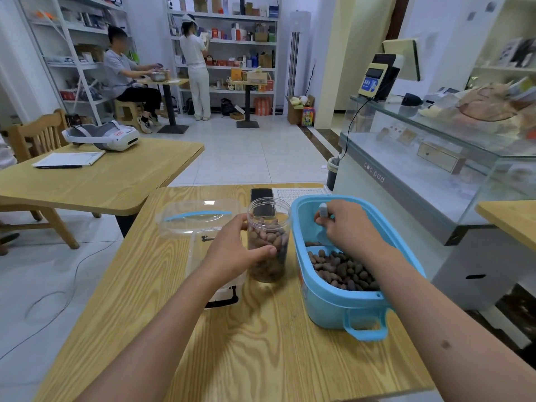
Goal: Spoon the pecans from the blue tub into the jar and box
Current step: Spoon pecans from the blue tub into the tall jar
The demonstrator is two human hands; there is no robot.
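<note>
A clear plastic jar (269, 216) stands mid-table, more than half full of brown pecans. My left hand (232, 250) grips its left side, thumb across the front. To its right sits the blue tub (345, 306) with pecans (342, 269) heaped in its near half. My right hand (352, 227) is inside the tub and holds a blue spoon (322, 211) by its pale handle; the bowl points down toward the nuts and is partly hidden. A clear box (200, 253) lies left of the jar behind my left hand, and its lid (197, 217) with a blue stripe rests over it.
A black phone (262, 195) and a printed sheet (298, 192) lie at the table's far edge. A glass display counter (435, 158) runs along the right. Another wooden table (95, 181) and chair stand to the left. Two people are at the far shelves.
</note>
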